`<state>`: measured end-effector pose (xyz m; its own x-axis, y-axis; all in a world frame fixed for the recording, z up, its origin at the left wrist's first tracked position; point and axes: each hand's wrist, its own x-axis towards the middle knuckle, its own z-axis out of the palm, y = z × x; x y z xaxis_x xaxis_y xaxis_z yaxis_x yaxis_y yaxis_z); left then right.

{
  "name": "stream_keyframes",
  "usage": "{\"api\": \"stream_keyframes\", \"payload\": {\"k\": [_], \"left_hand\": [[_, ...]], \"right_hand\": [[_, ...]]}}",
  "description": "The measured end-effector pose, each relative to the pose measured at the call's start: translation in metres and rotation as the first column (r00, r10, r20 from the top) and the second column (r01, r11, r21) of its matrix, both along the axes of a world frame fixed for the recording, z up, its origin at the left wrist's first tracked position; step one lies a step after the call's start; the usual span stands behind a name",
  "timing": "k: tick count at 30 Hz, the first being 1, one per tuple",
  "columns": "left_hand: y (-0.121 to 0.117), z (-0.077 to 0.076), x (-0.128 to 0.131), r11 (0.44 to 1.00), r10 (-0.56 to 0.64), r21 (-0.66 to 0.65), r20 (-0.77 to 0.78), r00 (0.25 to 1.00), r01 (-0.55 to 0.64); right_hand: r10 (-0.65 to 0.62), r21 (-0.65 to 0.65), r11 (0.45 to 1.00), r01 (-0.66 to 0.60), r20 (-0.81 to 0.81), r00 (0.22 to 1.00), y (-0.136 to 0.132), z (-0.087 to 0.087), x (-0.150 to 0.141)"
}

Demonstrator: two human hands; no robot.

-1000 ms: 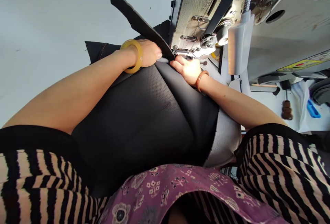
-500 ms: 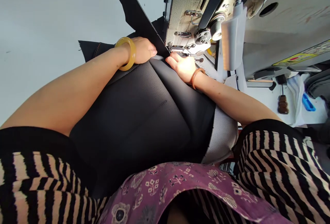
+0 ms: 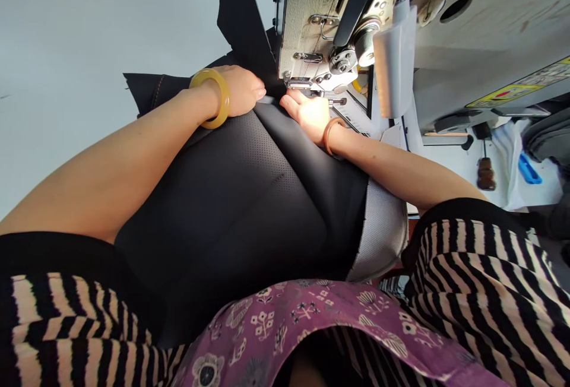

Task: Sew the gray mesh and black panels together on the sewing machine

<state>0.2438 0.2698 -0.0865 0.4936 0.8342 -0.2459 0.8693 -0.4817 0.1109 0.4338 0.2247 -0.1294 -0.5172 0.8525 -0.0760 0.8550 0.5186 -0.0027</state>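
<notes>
Head view: your left hand [image 3: 238, 90] presses flat, fingers together, on the black perforated leather panel [image 3: 240, 197] at frame centre; your right hand [image 3: 307, 115] pinches its edge (grey backing showing lower right) beside the sewing machine [image 3: 320, 37] at top.

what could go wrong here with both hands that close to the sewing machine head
The right hand has its fingertips right under the sewing machine head, close to the presser foot; a slip could probably catch a finger. The left hand presses the black leather panel flat, but much of the panel hangs toward the lap, so its weight might drag the seam off line.
</notes>
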Motion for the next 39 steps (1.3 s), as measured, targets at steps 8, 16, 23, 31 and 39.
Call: {"api": "stream_keyframes", "payload": {"k": [8, 16, 23, 31, 39], "left_hand": [[-0.019, -0.011, -0.006, 0.992, -0.045, 0.115, -0.048, 0.998, 0.050], [-0.038, -0.021, -0.009, 0.975, -0.129, 0.175, -0.055, 0.990, 0.137], [-0.058, -0.023, -0.007, 0.956, -0.168, 0.229, -0.075, 0.983, 0.181], [-0.046, -0.006, 0.020, 0.966, -0.218, 0.148, 0.024, 0.976, 0.212], [-0.035, -0.004, 0.014, 0.887, -0.362, 0.201, -0.254, 0.897, 0.415]], "right_hand": [[-0.061, -0.014, 0.998, 0.062, 0.049, 0.997, -0.007, 0.005, 0.000], [0.201, -0.092, 0.979, -0.184, 0.242, 0.949, -0.008, 0.026, -0.001], [0.081, -0.107, 0.993, -0.053, 0.274, 0.958, -0.008, 0.026, 0.008], [-0.041, -0.108, 0.992, 0.059, 0.159, 0.986, -0.022, 0.018, 0.007], [-0.084, -0.119, 0.988, 0.095, 0.092, 0.992, -0.022, 0.007, 0.010]]}}
